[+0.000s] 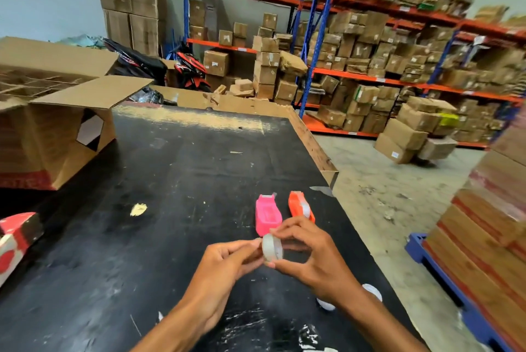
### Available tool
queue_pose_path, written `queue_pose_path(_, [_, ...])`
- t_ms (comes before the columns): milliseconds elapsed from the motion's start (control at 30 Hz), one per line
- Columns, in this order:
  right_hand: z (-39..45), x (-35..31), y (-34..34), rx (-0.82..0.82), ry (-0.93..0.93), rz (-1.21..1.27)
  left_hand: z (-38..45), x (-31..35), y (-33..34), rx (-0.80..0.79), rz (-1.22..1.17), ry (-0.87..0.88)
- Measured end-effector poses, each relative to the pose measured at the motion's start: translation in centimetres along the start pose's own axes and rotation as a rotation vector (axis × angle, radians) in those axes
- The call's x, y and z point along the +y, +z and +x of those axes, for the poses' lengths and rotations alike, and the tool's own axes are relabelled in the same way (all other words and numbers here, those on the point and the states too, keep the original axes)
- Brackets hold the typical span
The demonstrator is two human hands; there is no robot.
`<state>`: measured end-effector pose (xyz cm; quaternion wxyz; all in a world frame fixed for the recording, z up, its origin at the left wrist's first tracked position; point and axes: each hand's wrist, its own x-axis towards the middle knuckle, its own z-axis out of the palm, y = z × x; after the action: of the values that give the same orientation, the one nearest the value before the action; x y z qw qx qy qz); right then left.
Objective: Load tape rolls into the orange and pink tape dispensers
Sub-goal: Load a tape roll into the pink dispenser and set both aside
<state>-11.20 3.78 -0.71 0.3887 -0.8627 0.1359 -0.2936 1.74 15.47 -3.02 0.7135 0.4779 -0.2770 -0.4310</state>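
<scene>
A clear tape roll [272, 247] is held above the black table [170, 181], pinched by both hands. My left hand [227, 266] grips its left edge with fingertips. My right hand [310, 255] holds it from the right, thumb below and fingers on top. Just beyond the roll, the pink dispenser [267, 216] lies on the table with its roll cavity empty. To its right lies the orange dispenser [301, 207], with a tape roll seated in it. Two more white rolls [373, 292] sit behind my right forearm, partly hidden.
An open cardboard box [57, 112] stands at the table's far left. A red and white carton [17, 237] lies at the left edge. The table's right edge [321, 152] drops to a concrete floor. Stacked cartons on a blue pallet [484, 237] stand at the right; shelving fills the back.
</scene>
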Motion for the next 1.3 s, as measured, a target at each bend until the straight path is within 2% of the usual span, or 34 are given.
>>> queue_pose_path(233, [-0.1,0.9,0.6,0.022,-0.062,-0.064,-0.1,-0.1,0.9,0.021,0.160,0.021])
queue_pose_path(500, [3.4,3.4,-1.2,-0.099,-0.059,-0.161,3.6,0.2,1.7,0.051,0.308,0.041])
queue_pose_path(700, [8.5,7.0,-2.7,-0.045,0.012,-0.202,9.3,-2.1,1.8,0.287,0.523,0.159])
queue_pose_path(900, [11.2,10.2,-2.5,-0.226,0.066,-0.317,12.1,-4.1,1.1,0.280,0.761,0.143])
queue_pose_path(1100, [12.5,11.4,-2.6,-0.374,0.036,-0.396,11.8,-5.4,1.3,0.340,0.730,0.227])
queue_pose_path(1300, [12.7,12.1,-2.8,-0.430,-0.013,-0.355,11.6,-6.2,1.3,0.364,0.719,0.255])
